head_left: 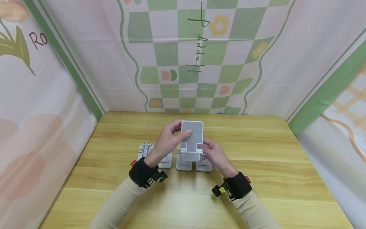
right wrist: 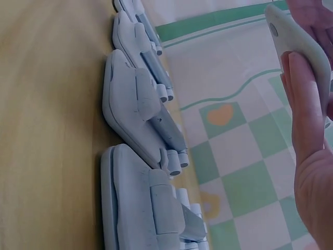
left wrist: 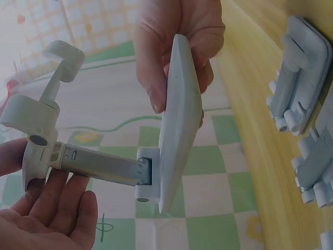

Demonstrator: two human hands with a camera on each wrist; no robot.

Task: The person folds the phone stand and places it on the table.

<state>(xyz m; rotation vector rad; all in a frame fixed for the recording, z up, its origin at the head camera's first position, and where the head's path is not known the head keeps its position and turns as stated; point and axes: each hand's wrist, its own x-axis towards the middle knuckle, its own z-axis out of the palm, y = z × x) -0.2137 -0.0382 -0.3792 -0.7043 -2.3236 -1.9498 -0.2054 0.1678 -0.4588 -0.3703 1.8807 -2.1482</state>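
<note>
A white folding phone stand (head_left: 197, 133) is held up off the table between both hands, its grey-padded support panel facing up toward the head camera. My left hand (head_left: 168, 140) grips that panel, the thumb lying on the grey pad and fingers behind. With thumb and fingers, my right hand (head_left: 215, 156) pinches the stand's base plate (left wrist: 179, 130). In the left wrist view the stand is unfolded: a silver stem (left wrist: 104, 165) joins the base to the panel with its two hooks (left wrist: 65, 54).
Several folded stands lie in a row beneath the hands, including one at the left (head_left: 165, 163), one in the middle (head_left: 184, 166) and one at the right (head_left: 204, 167). The wooden table (head_left: 251, 136) ends at a patterned curtain (head_left: 191, 57).
</note>
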